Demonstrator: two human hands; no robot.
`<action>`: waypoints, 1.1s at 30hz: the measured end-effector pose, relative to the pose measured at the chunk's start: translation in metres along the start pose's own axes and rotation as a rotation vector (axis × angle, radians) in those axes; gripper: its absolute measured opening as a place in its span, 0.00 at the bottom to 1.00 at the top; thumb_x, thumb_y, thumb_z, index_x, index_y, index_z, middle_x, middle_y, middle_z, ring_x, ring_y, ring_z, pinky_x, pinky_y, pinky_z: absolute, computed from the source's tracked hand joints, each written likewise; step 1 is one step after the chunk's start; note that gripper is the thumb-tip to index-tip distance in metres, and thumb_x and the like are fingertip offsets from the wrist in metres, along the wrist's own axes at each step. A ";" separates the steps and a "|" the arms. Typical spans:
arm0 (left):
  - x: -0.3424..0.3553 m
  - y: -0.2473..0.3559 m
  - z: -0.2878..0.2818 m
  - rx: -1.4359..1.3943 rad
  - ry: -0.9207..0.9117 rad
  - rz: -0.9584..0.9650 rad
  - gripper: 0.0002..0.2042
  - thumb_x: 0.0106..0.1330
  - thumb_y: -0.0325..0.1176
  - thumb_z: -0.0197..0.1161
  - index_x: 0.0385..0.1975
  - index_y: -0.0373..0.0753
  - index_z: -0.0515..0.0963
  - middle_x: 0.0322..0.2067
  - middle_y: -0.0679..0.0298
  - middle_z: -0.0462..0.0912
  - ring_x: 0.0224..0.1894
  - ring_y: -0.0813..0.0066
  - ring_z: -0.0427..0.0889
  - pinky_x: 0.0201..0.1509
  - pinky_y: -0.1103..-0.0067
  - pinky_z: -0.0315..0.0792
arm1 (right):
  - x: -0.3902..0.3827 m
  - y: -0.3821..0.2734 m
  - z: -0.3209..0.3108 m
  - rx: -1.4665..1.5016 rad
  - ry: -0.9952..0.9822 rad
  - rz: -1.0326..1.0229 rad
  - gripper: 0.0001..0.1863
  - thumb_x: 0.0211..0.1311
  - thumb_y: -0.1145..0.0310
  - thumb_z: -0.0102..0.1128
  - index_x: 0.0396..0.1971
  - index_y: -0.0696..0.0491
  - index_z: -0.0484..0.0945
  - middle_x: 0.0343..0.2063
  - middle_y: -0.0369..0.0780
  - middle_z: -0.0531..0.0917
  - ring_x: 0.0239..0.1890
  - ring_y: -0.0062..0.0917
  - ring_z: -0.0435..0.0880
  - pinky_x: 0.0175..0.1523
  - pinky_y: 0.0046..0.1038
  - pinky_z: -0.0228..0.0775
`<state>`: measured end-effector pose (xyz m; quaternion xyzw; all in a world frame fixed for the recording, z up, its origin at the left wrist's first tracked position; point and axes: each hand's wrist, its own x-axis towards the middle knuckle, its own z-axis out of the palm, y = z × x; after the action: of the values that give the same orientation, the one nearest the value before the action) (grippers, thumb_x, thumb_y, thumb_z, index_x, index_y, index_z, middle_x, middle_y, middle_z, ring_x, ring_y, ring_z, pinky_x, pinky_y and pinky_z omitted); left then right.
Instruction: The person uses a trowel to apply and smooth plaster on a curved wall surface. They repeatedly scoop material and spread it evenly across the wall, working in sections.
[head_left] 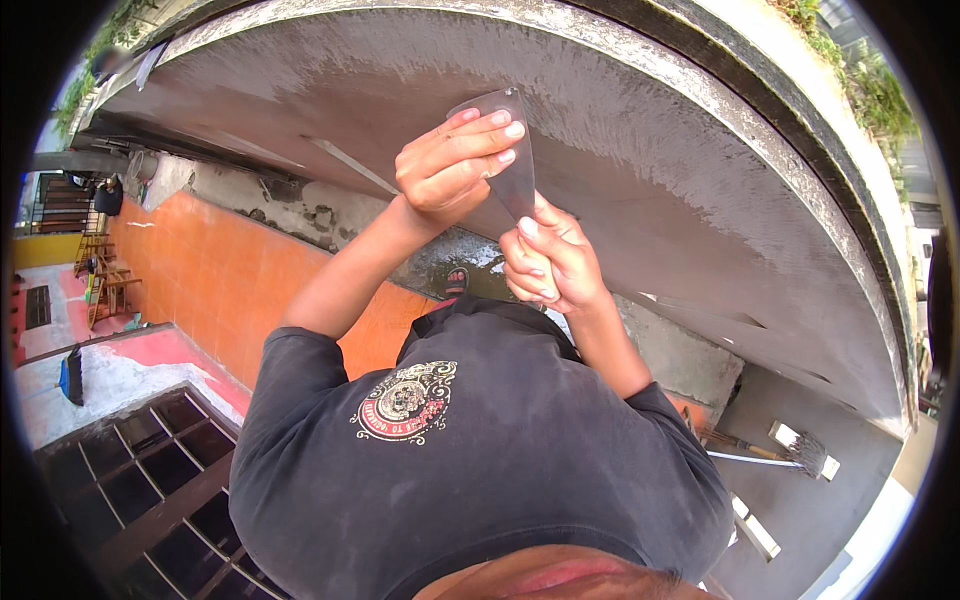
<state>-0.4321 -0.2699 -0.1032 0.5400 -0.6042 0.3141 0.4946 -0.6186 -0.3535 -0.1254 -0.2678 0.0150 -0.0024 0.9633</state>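
Note:
A putty knife (515,190) with a broad, tapering dark metal blade is held up in front of the grey plastered wall (640,170). My right hand (556,262) is closed round its narrow handle end, which the fingers mostly hide. My left hand (452,165) is on the blade's wide part, fingers laid across the face near the top. Whether the blade touches the plaster cannot be made out. The wall surface looks smooth and darker low down, rougher and streaked toward its top edge.
A rough concrete ledge (600,42) caps the wall. Orange tiled floor (210,255) lies left, with wooden stools (112,285) farther off. A dark metal grille (150,480) fills the lower left. A brush (805,455) and pale blocks (755,530) lie at lower right.

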 end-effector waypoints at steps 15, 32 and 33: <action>0.005 0.007 0.001 -0.042 -0.054 0.058 0.10 0.49 0.14 0.68 0.26 0.39 0.83 0.40 0.60 0.90 0.49 0.65 0.88 0.58 0.70 0.80 | -0.004 -0.005 0.002 0.077 -0.087 -0.019 0.22 0.80 0.67 0.42 0.70 0.40 0.64 0.16 0.34 0.66 0.09 0.14 0.60 0.13 0.17 0.53; 0.004 0.003 0.006 0.002 0.007 0.110 0.12 0.46 0.12 0.64 0.27 0.38 0.83 0.40 0.59 0.90 0.49 0.64 0.88 0.57 0.69 0.80 | -0.006 -0.014 0.010 0.113 -0.191 -0.009 0.23 0.80 0.67 0.42 0.71 0.41 0.62 0.17 0.34 0.66 0.09 0.14 0.60 0.13 0.18 0.53; 0.006 0.002 0.005 0.003 0.022 0.109 0.12 0.46 0.12 0.65 0.27 0.38 0.83 0.40 0.59 0.90 0.49 0.64 0.88 0.57 0.69 0.80 | -0.004 -0.014 0.011 0.102 -0.199 -0.017 0.23 0.80 0.67 0.41 0.71 0.41 0.62 0.17 0.34 0.66 0.09 0.14 0.60 0.13 0.18 0.53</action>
<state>-0.4352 -0.2762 -0.0989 0.5036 -0.6267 0.3474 0.4826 -0.6222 -0.3601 -0.1084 -0.2176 -0.0830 0.0152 0.9724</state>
